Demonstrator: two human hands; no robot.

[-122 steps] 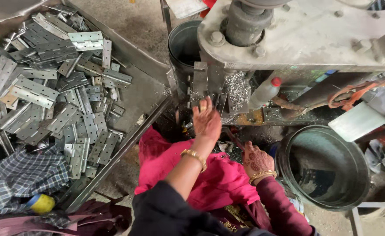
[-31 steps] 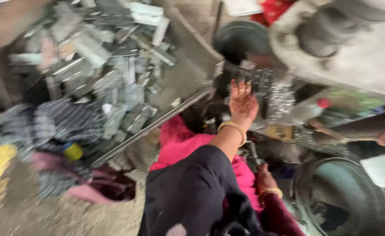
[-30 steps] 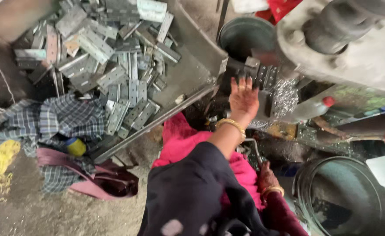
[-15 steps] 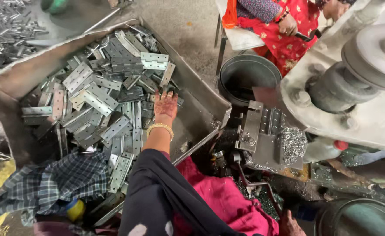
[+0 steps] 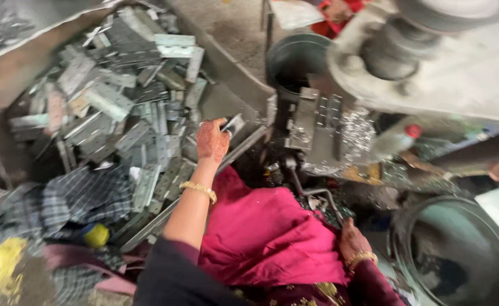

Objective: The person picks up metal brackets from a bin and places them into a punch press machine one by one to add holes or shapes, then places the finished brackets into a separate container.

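**Head view: left hand lifts a metal plate at the bin's edge**

Head camera looks down on the left hand (image 5: pixel 212 141), its fingers pinched around a small flat metal plate (image 5: pixel 233 123) that juts out past the fingertips toward the press machine (image 5: pixel 311 127). Behind and to the left of those fingers lies the tray of hinge plates (image 5: pixel 119 107), heaped loosely; its metal rim (image 5: pixel 226 96) runs just beyond the fingertips, between hand and machine. A gold bangle (image 5: pixel 198 190) circles the wrist.

The right hand (image 5: pixel 354 241) rests low on the pink cloth (image 5: pixel 266 238), beside a thin bent lever (image 5: pixel 311 195); its fingers are hidden, so their state cannot be told. A dark bucket (image 5: pixel 292 59) stands past the machine, a round steel tub (image 5: pixel 459 255) to the right of the right hand, and a checked cloth (image 5: pixel 62 204) lies below the tray.
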